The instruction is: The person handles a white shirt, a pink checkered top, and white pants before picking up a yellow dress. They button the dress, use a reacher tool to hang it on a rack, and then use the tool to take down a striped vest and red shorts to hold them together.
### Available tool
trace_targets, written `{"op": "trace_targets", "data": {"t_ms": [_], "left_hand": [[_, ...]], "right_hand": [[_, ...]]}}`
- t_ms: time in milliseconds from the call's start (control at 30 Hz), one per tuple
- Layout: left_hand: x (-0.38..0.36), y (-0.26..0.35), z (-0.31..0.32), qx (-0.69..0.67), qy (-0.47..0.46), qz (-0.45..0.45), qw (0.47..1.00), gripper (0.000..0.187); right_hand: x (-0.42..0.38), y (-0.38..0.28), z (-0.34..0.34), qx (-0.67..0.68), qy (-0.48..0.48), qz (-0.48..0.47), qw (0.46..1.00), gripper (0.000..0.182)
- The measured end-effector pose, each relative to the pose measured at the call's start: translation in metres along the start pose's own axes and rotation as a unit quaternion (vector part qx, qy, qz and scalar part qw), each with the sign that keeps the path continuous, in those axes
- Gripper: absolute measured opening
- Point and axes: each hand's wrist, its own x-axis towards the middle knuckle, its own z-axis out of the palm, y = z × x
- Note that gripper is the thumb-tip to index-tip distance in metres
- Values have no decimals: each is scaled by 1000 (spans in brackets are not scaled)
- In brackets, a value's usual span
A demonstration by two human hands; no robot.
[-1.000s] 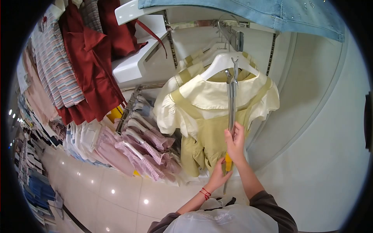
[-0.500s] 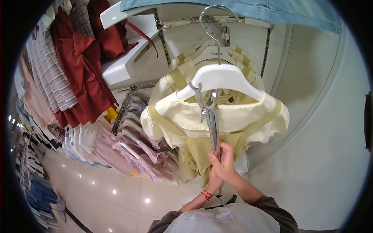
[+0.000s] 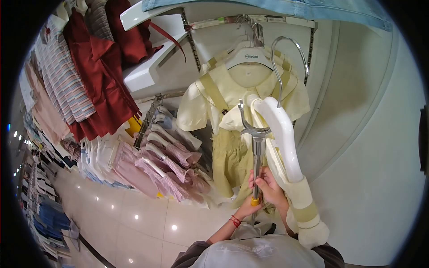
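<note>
A metal garment pole [image 3: 257, 154] with a forked head stands upright in front of me. My left hand [image 3: 248, 206], with a red bracelet at the wrist, is closed around its lower part by a yellow ring. Just above, my right hand [image 3: 273, 191] is closed around the shaft. Right of the fork, a white hanger [image 3: 286, 138] carries a cream and olive-green child's outfit [image 3: 300, 196], turned edge-on and draping over my right forearm. Its metal hook [image 3: 273, 58] points up, free of any rail. What supports the hanger at the fork is partly hidden.
Behind, a matching cream and olive outfit [image 3: 246, 91] hangs on a wall rail arm. Red garments [image 3: 96, 76] and pink gingham clothes [image 3: 172, 161] hang at left. A denim-blue garment [image 3: 277, 6] overhangs the top. A white wall [image 3: 366, 178] stands at right.
The hanger with the outfit has swung from facing me to edge-on, and shifted right and down. Its hook has moved right, away from the rail. The outfit behind is now more visible.
</note>
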Motion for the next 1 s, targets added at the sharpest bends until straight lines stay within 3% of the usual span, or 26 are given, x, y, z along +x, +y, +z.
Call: {"op": "trace_targets", "data": {"t_ms": [67, 100, 167, 300, 467, 1000], "left_hand": [[6, -14, 11, 35, 92, 11, 995, 27], [4, 12, 19, 83, 152, 32, 984, 29], [7, -30, 21, 91, 192, -23, 977, 32], [17, 15, 26, 22, 104, 1, 994, 40], [16, -7, 36, 72, 16, 2, 997, 41], [67, -41, 16, 267, -15, 20, 963, 45]], "right_hand": [[-6, 11, 0, -21, 58, -10, 998, 34], [-10, 16, 0, -32, 88, -15, 996, 35], [-7, 27, -3, -69, 136, -32, 988, 35], [7, 35, -14, -149, 204, -70, 965, 35], [28, 41, -43, -236, 265, -108, 929, 35], [70, 62, -96, -353, 325, -128, 868, 36]]}}
